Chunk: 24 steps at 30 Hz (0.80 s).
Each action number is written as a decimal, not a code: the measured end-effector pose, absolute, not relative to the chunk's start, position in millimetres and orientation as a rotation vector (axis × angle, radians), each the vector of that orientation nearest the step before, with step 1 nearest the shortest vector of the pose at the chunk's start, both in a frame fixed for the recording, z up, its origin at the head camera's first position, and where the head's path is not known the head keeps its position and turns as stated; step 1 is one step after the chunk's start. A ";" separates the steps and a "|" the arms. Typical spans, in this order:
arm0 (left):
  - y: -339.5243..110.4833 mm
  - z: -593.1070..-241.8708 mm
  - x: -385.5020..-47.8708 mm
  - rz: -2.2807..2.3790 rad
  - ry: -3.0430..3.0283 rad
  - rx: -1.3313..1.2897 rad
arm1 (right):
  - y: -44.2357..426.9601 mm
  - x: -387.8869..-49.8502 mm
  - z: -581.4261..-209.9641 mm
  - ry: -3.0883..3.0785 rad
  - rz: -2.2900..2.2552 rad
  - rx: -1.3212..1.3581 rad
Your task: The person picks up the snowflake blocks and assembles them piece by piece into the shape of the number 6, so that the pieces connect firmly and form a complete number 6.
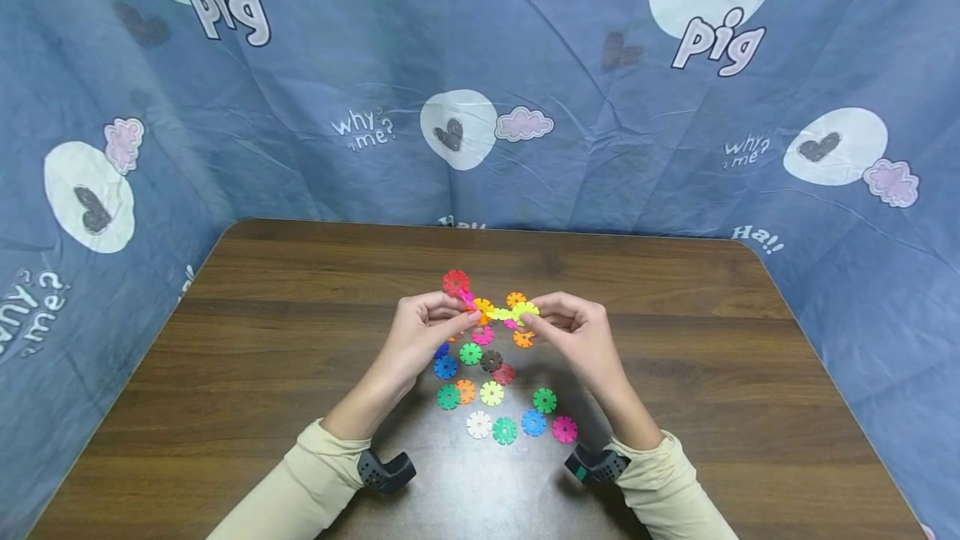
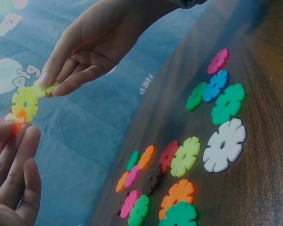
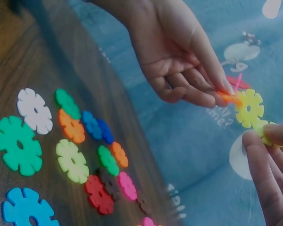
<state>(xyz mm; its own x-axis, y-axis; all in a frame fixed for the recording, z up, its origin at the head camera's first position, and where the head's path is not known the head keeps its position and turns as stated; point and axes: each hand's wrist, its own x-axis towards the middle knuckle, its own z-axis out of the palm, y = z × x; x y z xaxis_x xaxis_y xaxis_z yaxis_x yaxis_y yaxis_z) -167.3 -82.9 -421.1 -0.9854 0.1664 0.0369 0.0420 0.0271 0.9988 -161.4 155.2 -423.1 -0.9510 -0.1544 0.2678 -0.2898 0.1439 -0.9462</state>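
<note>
Both hands hold a short chain of interlocking notched plastic discs above the table. My left hand (image 1: 427,330) pinches the orange disc (image 3: 231,98) between thumb and fingers. Beyond it, a pink disc (image 1: 467,298) and a red disc (image 1: 455,282) stick out at the chain's left end. A yellow disc (image 3: 249,108) joins the orange one on the other side. At the right end, my right hand (image 1: 579,332) pinches a yellow-green disc (image 1: 527,312) with thumb and fingertips. The fingers partly hide the joints of both end pieces.
Loose discs lie on the wooden table (image 1: 300,340) below the hands, among them a white disc (image 1: 479,424), a blue disc (image 1: 533,422), a pink disc (image 1: 565,429) and a brown disc (image 1: 491,361). A printed blue cloth (image 1: 300,157) hangs behind the table.
</note>
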 end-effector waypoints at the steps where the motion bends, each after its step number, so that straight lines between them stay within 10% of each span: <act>1: -83.1 -421.0 -167.1 2.120 2.186 0.224 | 155.2 -161.4 -423.1 -2.292 1.939 0.447; 24: -83.5 -420.9 -166.1 2.122 2.158 0.239 | 155.1 -159.7 -424.8 -2.331 1.919 0.472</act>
